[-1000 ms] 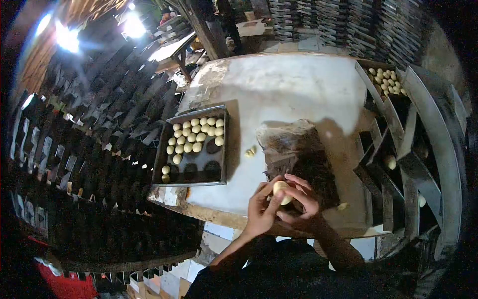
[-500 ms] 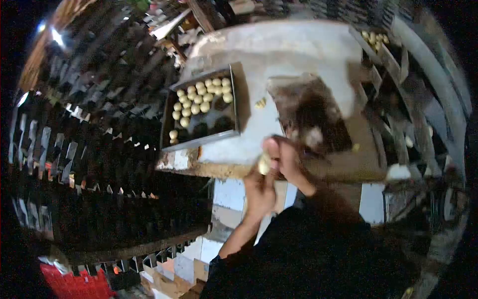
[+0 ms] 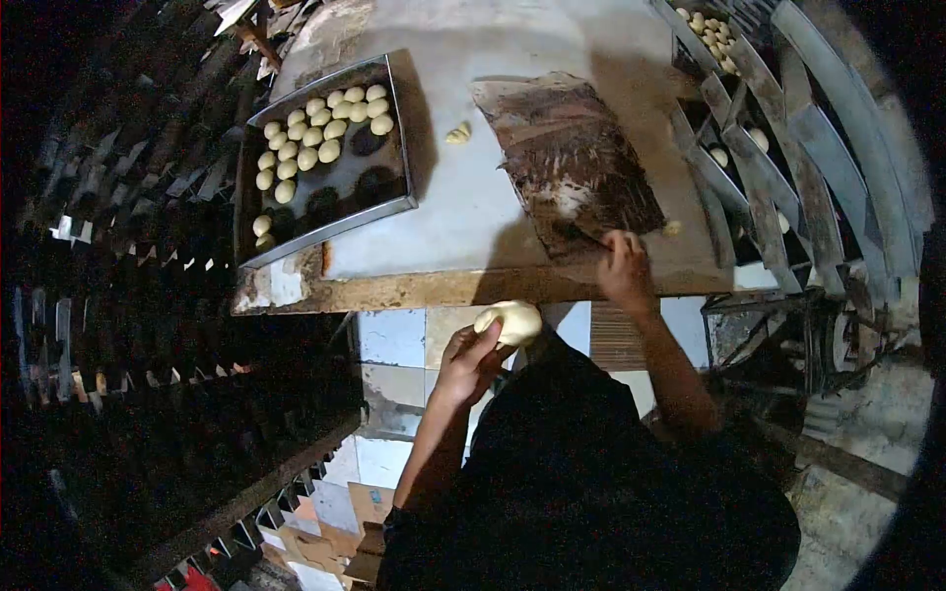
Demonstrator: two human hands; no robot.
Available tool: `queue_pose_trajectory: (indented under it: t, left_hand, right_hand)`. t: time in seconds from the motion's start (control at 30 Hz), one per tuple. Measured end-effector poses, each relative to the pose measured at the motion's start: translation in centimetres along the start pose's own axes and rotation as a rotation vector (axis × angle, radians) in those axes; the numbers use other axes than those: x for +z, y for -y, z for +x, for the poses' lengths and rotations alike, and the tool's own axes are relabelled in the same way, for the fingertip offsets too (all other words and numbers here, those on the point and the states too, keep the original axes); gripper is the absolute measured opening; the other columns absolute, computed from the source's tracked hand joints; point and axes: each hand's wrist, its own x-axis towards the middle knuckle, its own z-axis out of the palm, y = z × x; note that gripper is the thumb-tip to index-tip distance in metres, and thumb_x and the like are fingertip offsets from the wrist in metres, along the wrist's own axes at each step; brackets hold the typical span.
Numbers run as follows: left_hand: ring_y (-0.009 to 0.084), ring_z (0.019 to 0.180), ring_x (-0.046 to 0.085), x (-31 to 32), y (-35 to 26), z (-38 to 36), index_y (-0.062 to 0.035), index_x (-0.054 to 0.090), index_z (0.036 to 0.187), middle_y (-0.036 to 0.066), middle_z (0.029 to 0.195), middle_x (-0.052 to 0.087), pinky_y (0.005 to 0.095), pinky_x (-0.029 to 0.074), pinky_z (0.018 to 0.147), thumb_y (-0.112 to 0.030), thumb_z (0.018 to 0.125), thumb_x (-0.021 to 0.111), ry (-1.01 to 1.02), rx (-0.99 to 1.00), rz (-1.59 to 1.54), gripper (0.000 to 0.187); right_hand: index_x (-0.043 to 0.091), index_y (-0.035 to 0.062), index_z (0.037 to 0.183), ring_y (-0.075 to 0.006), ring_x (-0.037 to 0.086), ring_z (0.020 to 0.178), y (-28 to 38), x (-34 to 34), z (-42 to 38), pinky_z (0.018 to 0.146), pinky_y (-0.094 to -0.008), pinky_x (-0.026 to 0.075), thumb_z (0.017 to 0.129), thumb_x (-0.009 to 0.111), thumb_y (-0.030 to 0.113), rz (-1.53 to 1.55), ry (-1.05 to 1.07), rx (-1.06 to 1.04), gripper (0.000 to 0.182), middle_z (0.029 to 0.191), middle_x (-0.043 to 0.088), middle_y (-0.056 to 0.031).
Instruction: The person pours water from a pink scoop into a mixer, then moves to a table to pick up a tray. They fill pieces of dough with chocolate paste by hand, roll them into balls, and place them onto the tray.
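Note:
My left hand (image 3: 470, 362) holds a pale piece of dough (image 3: 511, 323) in front of the table edge, with the thumb pressed against it. My right hand (image 3: 626, 271) is at the lower edge of a dark brown, layered slab (image 3: 581, 167); its fingers are closed on a thin dark tool (image 3: 589, 235), whose far end reaches over a pale patch on the slab. Left of the slab lies a small dough scrap (image 3: 458, 133), and another bit (image 3: 672, 228) sits by its right corner.
A metal tray (image 3: 328, 230) with several dough balls (image 3: 329, 151) stands on the table (image 3: 443, 217) at the left. At the right are stacked metal trays (image 3: 823, 138), some holding dough balls. Tiles (image 3: 392, 337) show below the table edge.
My hands have moved apart: the right one has gone over to the slab, while the left one keeps the dough. The view has shifted, so the table appears higher and further left.

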Motion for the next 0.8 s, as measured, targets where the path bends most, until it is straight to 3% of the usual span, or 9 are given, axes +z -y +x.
queue_pose_trajectory:
  t: [0.07,0.13,0.27,0.33,0.37,0.47,0.57,0.73,0.8]
  left_hand:
    - [0.0238,0.107,0.059,0.1,-1.0,1.4,0.0037,0.057,0.115,0.014,0.115,0.061,0.0376,0.046,0.094,-0.022,0.087,0.064,-0.076,0.036,0.004,0.038]
    - [0.0264,0.108,0.058,1.1,-2.8,2.4,0.0052,0.057,0.112,0.014,0.115,0.060,0.0402,0.047,0.093,-0.017,0.083,0.068,-0.184,0.061,0.037,0.039]
    - [0.0207,0.107,0.059,0.0,-3.9,5.0,0.0035,0.059,0.116,0.012,0.118,0.061,0.0341,0.046,0.094,-0.011,0.088,0.062,-0.170,0.200,0.127,0.032]
    - [0.0236,0.101,0.059,2.0,-5.0,6.7,0.0029,0.059,0.110,0.011,0.110,0.062,0.0396,0.047,0.093,-0.007,0.082,0.065,-0.313,0.213,0.117,0.031]
    - [0.0236,0.101,0.059,2.4,-5.1,7.5,0.0027,0.059,0.111,0.011,0.110,0.061,0.0392,0.046,0.094,-0.008,0.082,0.065,-0.331,0.228,0.129,0.031]
    - [0.0221,0.108,0.056,3.0,-5.4,9.4,0.0031,0.053,0.123,0.012,0.122,0.057,0.0368,0.045,0.095,-0.011,0.089,0.059,-0.325,0.241,0.162,0.037]
    - [0.0217,0.114,0.053,4.3,-5.4,11.2,0.0000,0.046,0.133,0.012,0.129,0.054,0.0371,0.044,0.096,-0.014,0.093,0.055,-0.312,0.257,0.133,0.044]
    - [0.0239,0.121,0.048,6.0,-5.6,14.1,-0.0093,0.037,0.142,0.012,0.131,0.052,0.0407,0.039,0.102,-0.020,0.094,0.053,-0.315,0.261,0.148,0.052]
    - [0.0241,0.123,0.046,6.5,-5.8,14.9,-0.0105,0.032,0.144,0.011,0.134,0.048,0.0411,0.034,0.106,-0.027,0.093,0.056,-0.318,0.221,0.190,0.059]
  right_hand:
    - [0.052,-0.0003,0.094,-0.0359,0.059,0.071,-4.1,0.5,-0.5,0.065,-0.0432,0.046,0.080,0.056,0.005,-0.184,0.361,0.043,0.016,0.079,0.054,-0.0190]
    - [0.052,-0.0003,0.095,-0.0367,0.058,0.068,-4.8,1.6,0.7,0.061,-0.0446,0.047,0.078,0.054,0.001,-0.226,0.496,0.011,0.018,0.081,0.054,-0.0209]
    - [0.054,-0.0025,0.112,-0.0354,0.060,0.064,-2.5,3.8,3.6,0.053,-0.0427,0.050,0.080,0.045,-0.002,0.137,0.491,0.023,0.033,0.087,0.058,-0.0217]
    - [0.053,-0.0030,0.117,-0.0342,0.060,0.065,-2.3,4.6,6.2,0.054,-0.0409,0.051,0.082,0.043,-0.002,0.056,0.572,-0.245,0.036,0.090,0.059,-0.0220]
    - [0.054,-0.0037,0.115,-0.0332,0.061,0.068,-2.3,4.4,7.8,0.055,-0.0387,0.051,0.083,0.043,-0.003,0.061,0.591,-0.209,0.034,0.088,0.058,-0.0212]
    - [0.054,-0.0039,0.115,-0.0313,0.062,0.067,-6.0,7.1,11.2,0.054,-0.0375,0.051,0.086,0.044,0.000,-0.023,0.174,-0.327,0.030,0.086,0.058,-0.0188]
    - [0.054,-0.0037,0.111,-0.0308,0.062,0.068,-4.8,6.6,17.0,0.054,-0.0384,0.051,0.087,0.048,0.003,-0.015,0.464,-0.172,0.026,0.085,0.058,-0.0169]
    - [0.057,0.0013,0.097,-0.0318,0.060,0.056,-7.9,11.2,14.8,0.052,-0.0406,0.052,0.089,0.052,0.012,-0.141,0.490,-0.507,0.015,0.081,0.060,-0.0141]
    - [0.058,0.0046,0.097,-0.0309,0.060,0.053,-7.5,9.1,17.5,0.054,-0.0391,0.055,0.090,0.052,0.016,0.141,1.002,-0.258,0.015,0.079,0.062,-0.0123]
